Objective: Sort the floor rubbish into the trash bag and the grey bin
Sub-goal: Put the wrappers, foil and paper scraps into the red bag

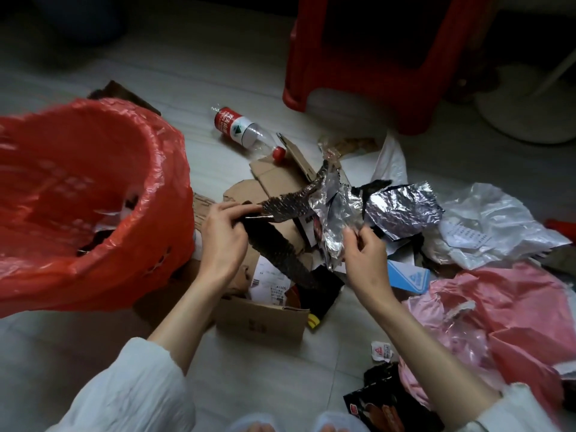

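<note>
The left hand [223,236] is pinching a dark, textured strip [280,210] between thumb and fingers, while the right hand [364,260] is gripping the lower edge of a crumpled silver foil wrapper [389,210]; the two hands are sitting apart, with the strip and the foil bridging the space between them. The strip's upper length is running with its long axis from about 8 o'clock up toward 2 o'clock, its far end pointing at the foil, and a second length is dropping from the left hand toward 5 o'clock. At 9 o'clock from the hands, the red trash bag [93,198] is standing open, its mouth facing up and toward the camera. Flattened cardboard [274,179] is lying under the strip. A plastic bottle [246,132] is lying on its side at 12 o'clock, its red cap pointing to 4 o'clock. Pink plastic [498,313] is lying crumpled at 4 o'clock, and a red stool [374,73] is standing at 1 o'clock.
</note>
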Demonstrator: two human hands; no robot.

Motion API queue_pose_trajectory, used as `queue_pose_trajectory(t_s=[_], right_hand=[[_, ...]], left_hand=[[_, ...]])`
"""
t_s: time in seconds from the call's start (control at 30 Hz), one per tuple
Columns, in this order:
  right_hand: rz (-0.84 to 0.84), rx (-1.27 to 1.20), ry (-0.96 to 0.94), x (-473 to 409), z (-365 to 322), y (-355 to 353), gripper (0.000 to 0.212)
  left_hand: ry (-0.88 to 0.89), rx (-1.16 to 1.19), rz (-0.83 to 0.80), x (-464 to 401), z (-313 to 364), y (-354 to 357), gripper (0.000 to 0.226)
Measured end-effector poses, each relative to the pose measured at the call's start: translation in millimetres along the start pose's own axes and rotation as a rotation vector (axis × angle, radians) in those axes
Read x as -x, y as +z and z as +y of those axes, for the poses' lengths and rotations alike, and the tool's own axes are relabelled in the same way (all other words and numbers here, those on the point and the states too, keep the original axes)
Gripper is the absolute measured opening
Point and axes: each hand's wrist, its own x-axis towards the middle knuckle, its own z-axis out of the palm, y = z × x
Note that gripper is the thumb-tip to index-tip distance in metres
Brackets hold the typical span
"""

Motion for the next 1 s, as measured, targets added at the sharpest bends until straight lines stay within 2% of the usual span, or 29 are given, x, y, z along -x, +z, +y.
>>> queue_pose_trajectory(t_s=[0.13, 0.27, 0.37, 0.43, 0.57, 0.67, 0.73, 0.83, 0.87, 0.93, 1.0], right_hand=[[-0.039, -0.021, -0.085, -0.8, -29.5, 2.8, 0.026], [-0.202, 0.027, -0.286, -0.9, -83.7, 15.5, 0.026], [-0.286, 0.078, -0.456, 1.5, -134.7, 31.5, 0.033], [-0.317, 0.113, -0.586, 6.6, -170.3, 44.7, 0.033], [-0.386, 0.263, -0.804, 19.9, -216.1, 86.6, 0.038], [-0.498, 0.523, -0.900, 27.6, -218.4, 122.4, 0.047], [-0.599, 0.694, -0.940, 34.0, -211.5, 146.7, 0.046], [-0.691, 0.957, -1.001, 34.0, -193.0, 173.8, 0.045], [-0.725, 1.024, -1.003, 33.1, -189.0, 181.8, 0.046], [-0.801, 1.060, -0.966, 33.1, -183.4, 190.2, 0.053], [-0.806, 0.999, -0.950, 34.0, -182.9, 191.0, 0.057]], left_hand=[[0.026, 0.016, 0.007, -0.6, 14.0, -12.8, 0.050], [0.054, 0.238, 0.026, -6.0, 53.4, -42.1, 0.031], [0.174, 0.355, 0.231, -8.8, 76.4, -83.2, 0.025], [0.236, 0.363, 0.388, -10.2, 81.1, -115.6, 0.032], [0.173, 0.343, 0.665, -11.1, 65.8, -173.1, 0.039], [0.077, 0.225, 0.767, -12.2, 28.4, -194.5, 0.036], [-0.036, 0.124, 0.690, -8.6, -8.4, -201.8, 0.034], [-0.186, -0.174, 0.330, -3.2, -66.5, -199.4, 0.039], [-0.204, -0.268, 0.257, -2.5, -82.4, -199.6, 0.040], [-0.202, -0.306, 0.252, -1.4, -95.8, -201.7, 0.043], [-0.127, -0.294, 0.284, -2.2, -93.1, -202.8, 0.045]])
